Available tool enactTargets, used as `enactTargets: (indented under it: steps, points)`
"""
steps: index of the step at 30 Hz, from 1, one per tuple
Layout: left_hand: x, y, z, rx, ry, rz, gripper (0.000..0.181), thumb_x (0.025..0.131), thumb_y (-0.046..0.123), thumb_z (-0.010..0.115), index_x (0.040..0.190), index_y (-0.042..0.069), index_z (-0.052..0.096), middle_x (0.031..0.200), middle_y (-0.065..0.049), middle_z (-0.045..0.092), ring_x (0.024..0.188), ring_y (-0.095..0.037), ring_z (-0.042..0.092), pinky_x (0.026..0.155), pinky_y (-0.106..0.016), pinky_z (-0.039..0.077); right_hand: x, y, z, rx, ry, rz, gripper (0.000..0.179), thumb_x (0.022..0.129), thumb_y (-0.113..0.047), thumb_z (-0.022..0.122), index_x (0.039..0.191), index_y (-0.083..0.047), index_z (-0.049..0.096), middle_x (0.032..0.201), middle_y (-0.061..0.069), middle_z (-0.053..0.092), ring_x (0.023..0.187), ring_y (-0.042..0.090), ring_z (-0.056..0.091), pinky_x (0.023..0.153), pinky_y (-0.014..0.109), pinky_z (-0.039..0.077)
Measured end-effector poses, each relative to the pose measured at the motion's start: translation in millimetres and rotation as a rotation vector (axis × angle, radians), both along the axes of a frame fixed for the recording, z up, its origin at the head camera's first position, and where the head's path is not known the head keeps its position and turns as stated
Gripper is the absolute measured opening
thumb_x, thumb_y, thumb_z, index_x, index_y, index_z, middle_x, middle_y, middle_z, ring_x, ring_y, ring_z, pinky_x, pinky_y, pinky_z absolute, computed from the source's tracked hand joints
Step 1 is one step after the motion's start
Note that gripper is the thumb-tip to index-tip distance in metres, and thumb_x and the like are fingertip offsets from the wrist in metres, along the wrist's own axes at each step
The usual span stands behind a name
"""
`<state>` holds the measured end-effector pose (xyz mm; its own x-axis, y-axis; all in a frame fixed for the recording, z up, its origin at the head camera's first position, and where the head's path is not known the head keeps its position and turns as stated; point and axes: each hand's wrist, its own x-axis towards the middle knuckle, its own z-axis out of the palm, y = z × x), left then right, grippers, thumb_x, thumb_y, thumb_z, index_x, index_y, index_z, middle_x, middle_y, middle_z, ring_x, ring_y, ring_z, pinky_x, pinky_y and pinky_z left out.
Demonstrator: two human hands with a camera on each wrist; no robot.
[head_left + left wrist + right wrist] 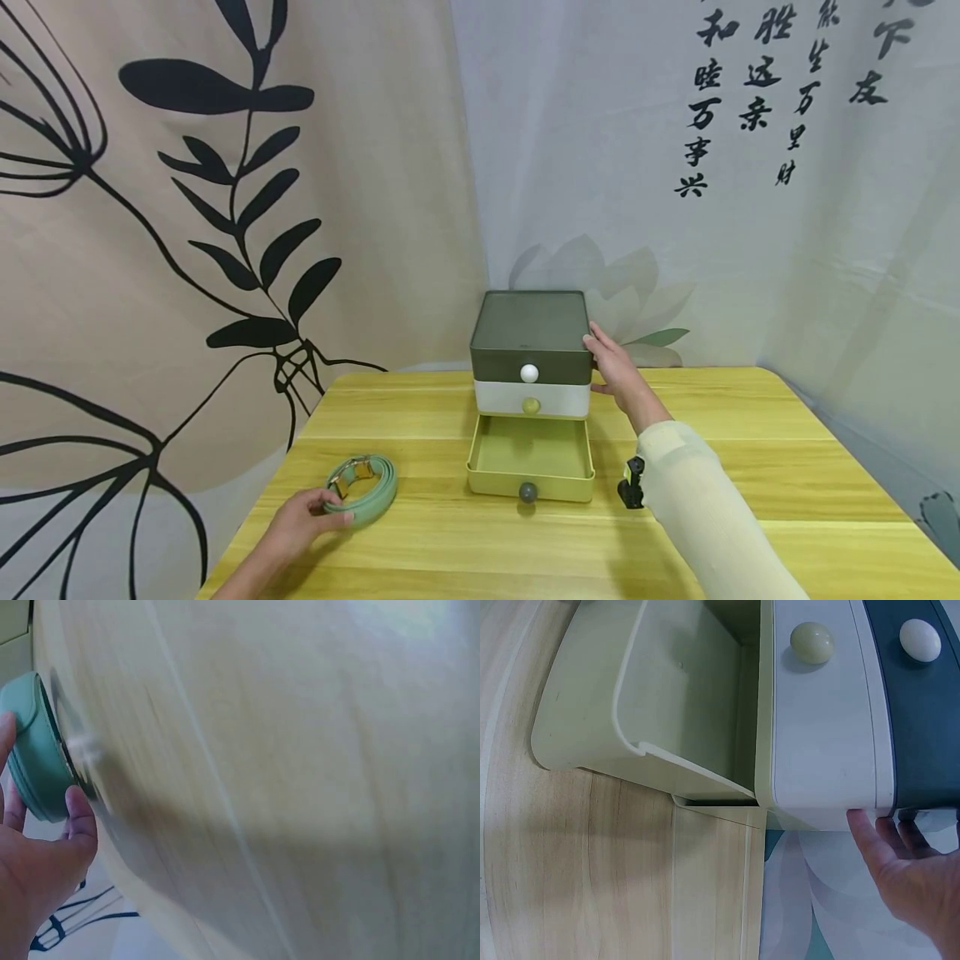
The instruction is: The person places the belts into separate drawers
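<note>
My left hand (296, 529) pinches a coiled light-green belt (382, 498) with a gold-coloured buckle, at the left of the table. In the left wrist view the coiled belt (43, 761) stands on edge between thumb and fingers. A small three-tier drawer unit (531, 321), dark green over white over yellow, stands at the back middle. Its bottom yellow drawer (491, 483) is pulled out, with nothing inside. My right hand (618, 371) rests against the unit's right side. In the right wrist view, extended fingertips (859, 821) touch the side of the white tier (829, 750).
The wooden table (420, 558) ends at a back edge close to a printed cloth curtain (390, 167) with plant drawings and writing. Round knobs mark the drawers: a white knob (529, 372), a yellow knob (531, 406) and a grey knob (528, 492). A black wrist device (632, 483) sits at the right sleeve.
</note>
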<state>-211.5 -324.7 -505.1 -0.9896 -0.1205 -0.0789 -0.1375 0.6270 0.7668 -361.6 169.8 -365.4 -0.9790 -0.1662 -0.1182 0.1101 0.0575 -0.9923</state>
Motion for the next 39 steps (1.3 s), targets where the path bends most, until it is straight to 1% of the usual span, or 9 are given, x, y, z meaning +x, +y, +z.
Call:
enactTargets:
  steps: [4,8,13,17,23,27,30,34,39]
  points:
    - [0.3,0.7,2.5,0.02,-0.01,0.011,0.033,0.078,0.028,0.085,0.093,0.007,0.065,0.092,-0.003,0.063,0.085,-0.019,0.055,0.071,-0.034,0.047,-6.8,0.8,-8.0,0.008,0.008,-0.003,0.059,0.108,-0.038,0.035,0.159,-0.034,0.006,0.165,0.012,-0.001,0.147,0.041,0.015,0.108,0.064,0.029]
    - [0.1,2.7,5.1,0.02,0.002,0.013,0.035,0.079,0.031,0.084,0.093,0.007,0.065,0.091,-0.003,0.063,0.084,-0.019,0.054,0.069,-0.034,0.046,-14.5,1.7,-18.9,0.026,0.024,-0.012,0.06,0.107,-0.044,0.036,0.159,-0.038,0.007,0.165,0.01,0.001,0.147,0.04,0.017,0.107,0.062,0.032]
    - [-1.1,6.9,10.5,0.033,0.009,0.021,0.035,0.08,0.033,0.084,0.095,0.007,0.065,0.092,-0.004,0.063,0.083,-0.02,0.054,0.068,-0.034,0.046,-17.6,1.6,-23.5,0.034,0.036,-0.019,0.061,0.107,-0.045,0.036,0.159,-0.036,0.007,0.165,0.01,0.002,0.147,0.04,0.018,0.106,0.062,0.033]
    - [-2.5,11.1,16.7,0.036,0.016,0.015,0.036,0.081,0.034,0.082,0.098,0.008,0.065,0.099,-0.006,0.064,0.087,-0.021,0.056,0.069,-0.035,0.048,-17.6,1.1,-23.5,0.034,0.036,-0.02,0.061,0.106,-0.045,0.036,0.159,-0.035,0.007,0.165,0.01,0.003,0.147,0.04,0.018,0.106,0.062,0.033]
    - [-5.6,17.1,25.3,0.026,0.026,0.0,0.039,0.082,0.038,0.081,0.101,0.009,0.065,0.109,-0.007,0.064,0.099,-0.024,0.058,0.072,-0.037,0.05,-17.4,1.4,-23.4,0.034,0.034,-0.018,0.061,0.106,-0.046,0.036,0.159,-0.036,0.007,0.165,0.011,0.002,0.147,0.04,0.018,0.107,0.063,0.032]
    - [-9.4,21.0,29.3,0.03,0.04,0.0,0.037,0.081,0.038,0.082,0.099,0.01,0.066,0.106,-0.005,0.064,0.1,-0.024,0.057,0.072,-0.035,0.049,-14.0,1.5,-18.7,0.026,0.026,-0.014,0.06,0.107,-0.044,0.036,0.159,-0.036,0.007,0.165,0.012,0.001,0.147,0.04,0.017,0.107,0.063,0.031]
    - [-13.2,24.0,32.5,0.044,0.054,-0.002,0.037,0.08,0.037,0.083,0.098,0.01,0.066,0.104,-0.005,0.065,0.098,-0.024,0.057,0.072,-0.035,0.049,-8.8,1.1,-11.2,0.013,0.014,-0.007,0.06,0.108,-0.04,0.035,0.16,-0.033,0.006,0.165,0.013,0.0,0.147,0.041,0.016,0.108,0.064,0.03]
    - [-17.9,28.4,36.7,0.042,0.068,-0.013,0.038,0.08,0.038,0.082,0.1,0.011,0.066,0.105,-0.006,0.064,0.098,-0.024,0.057,0.073,-0.034,0.049,-4.0,0.2,-4.1,-0.002,-0.002,-0.003,0.06,0.108,-0.036,0.035,0.16,-0.03,0.005,0.165,0.015,-0.001,0.147,0.042,0.014,0.108,0.064,0.029]
    - [-22.7,35.4,42.3,0.058,0.087,-0.037,0.035,0.08,0.037,0.083,0.098,0.012,0.065,0.105,-0.006,0.064,0.1,-0.024,0.057,0.073,-0.034,0.049,-9.8,0.4,-11.0,0.01,0.004,-0.01,0.06,0.107,-0.041,0.036,0.159,-0.035,0.006,0.165,0.012,-0.001,0.148,0.04,0.015,0.108,0.063,0.03]
